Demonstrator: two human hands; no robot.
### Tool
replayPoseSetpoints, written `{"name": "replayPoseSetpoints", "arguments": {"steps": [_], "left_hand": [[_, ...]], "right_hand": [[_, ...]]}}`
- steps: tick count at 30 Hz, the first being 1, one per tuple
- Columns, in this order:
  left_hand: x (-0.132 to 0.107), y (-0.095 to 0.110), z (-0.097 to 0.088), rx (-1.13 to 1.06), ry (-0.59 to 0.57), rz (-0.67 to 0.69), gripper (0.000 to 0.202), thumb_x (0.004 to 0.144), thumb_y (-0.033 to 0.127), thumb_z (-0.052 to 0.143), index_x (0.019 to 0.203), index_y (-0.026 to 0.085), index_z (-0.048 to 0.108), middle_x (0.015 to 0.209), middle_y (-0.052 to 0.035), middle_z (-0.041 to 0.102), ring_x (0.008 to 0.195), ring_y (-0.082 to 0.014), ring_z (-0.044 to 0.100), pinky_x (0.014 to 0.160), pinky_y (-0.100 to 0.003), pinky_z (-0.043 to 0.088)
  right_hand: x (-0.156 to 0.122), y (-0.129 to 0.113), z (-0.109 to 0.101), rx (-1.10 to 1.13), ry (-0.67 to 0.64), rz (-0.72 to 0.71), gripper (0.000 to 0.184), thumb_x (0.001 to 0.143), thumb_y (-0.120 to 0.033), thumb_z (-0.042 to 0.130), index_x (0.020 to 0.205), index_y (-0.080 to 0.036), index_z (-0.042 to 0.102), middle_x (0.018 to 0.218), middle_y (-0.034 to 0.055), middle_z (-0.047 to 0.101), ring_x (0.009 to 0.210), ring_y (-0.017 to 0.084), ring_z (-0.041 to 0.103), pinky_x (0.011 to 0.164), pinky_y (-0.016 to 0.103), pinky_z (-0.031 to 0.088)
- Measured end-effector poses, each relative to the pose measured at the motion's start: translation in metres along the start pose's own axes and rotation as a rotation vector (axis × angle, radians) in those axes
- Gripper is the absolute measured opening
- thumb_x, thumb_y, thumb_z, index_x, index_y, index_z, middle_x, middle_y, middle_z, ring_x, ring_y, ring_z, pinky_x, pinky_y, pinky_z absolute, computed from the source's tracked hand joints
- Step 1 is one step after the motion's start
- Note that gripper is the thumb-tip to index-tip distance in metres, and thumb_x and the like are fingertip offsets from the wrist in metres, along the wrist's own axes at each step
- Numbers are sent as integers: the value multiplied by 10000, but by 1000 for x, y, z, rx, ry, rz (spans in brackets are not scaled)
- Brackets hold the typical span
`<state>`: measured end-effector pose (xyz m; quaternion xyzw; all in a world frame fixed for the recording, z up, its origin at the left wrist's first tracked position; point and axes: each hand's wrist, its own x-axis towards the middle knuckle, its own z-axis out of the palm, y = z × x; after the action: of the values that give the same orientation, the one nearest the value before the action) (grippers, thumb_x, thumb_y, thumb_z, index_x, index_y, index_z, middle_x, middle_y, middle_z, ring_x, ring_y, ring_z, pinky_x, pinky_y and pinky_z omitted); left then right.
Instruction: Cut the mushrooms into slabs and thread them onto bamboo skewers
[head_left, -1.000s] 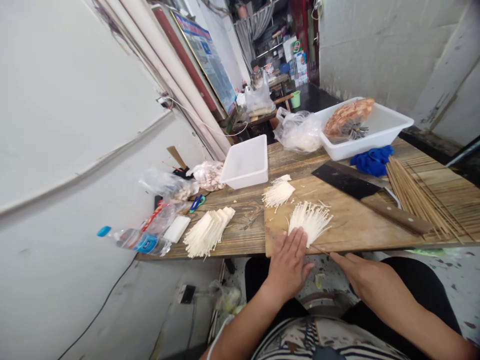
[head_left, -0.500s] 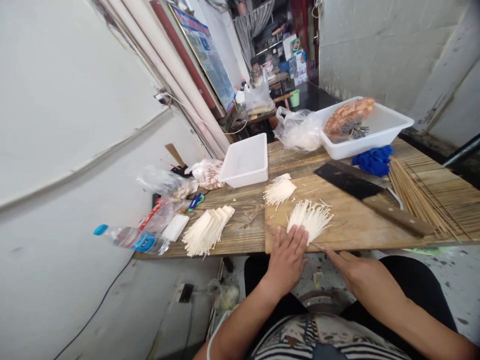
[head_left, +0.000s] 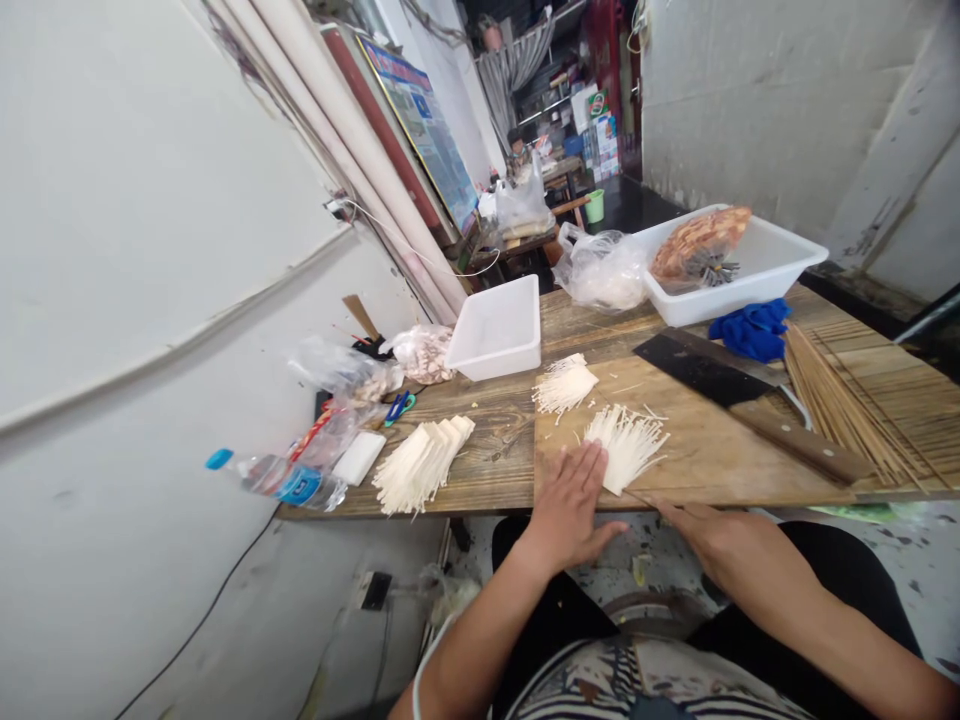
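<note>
Well off to the left of the fingers lay a water bottle (head_left: 277,480) and a stack of white strips (head_left: 420,462). The left hand (head_left: 570,500) lay open and flat on the cutting board (head_left: 705,450), its fingertips pressing the near end of a fan of white strands (head_left: 628,445). Just right of them, the right hand (head_left: 701,528) had its fingers closed on a thin skewer (head_left: 643,498) that pointed at the strands. Beyond those fingers rested a cleaver (head_left: 712,380) and a pile of sticks (head_left: 840,405).
</note>
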<state>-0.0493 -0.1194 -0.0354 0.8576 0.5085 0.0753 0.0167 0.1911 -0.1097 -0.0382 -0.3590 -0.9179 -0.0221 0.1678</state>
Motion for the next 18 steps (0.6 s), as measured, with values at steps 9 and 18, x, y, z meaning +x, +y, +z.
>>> {"name": "replayPoseSetpoints", "arguments": {"steps": [9, 18], "left_hand": [[4, 5, 1, 3, -42, -18, 800, 913, 492, 476, 1495, 53, 145, 1572, -176, 194, 1476, -249, 104, 1207, -462, 164], [-3, 0, 0, -50, 55, -9, 991, 839, 655, 493, 1520, 122, 10, 1574, -186, 170, 1475, -291, 84, 1178, -581, 134]], "right_hand": [[7, 0, -1, 33, 111, -62, 500, 678, 68, 364, 1072, -44, 652, 813, 92, 719, 600, 195, 670, 501, 310, 571], [10, 2, -2, 22, 137, -64, 480, 709, 60, 387, 1085, -84, 649, 829, 72, 716, 650, 188, 681, 554, 287, 573]]}}
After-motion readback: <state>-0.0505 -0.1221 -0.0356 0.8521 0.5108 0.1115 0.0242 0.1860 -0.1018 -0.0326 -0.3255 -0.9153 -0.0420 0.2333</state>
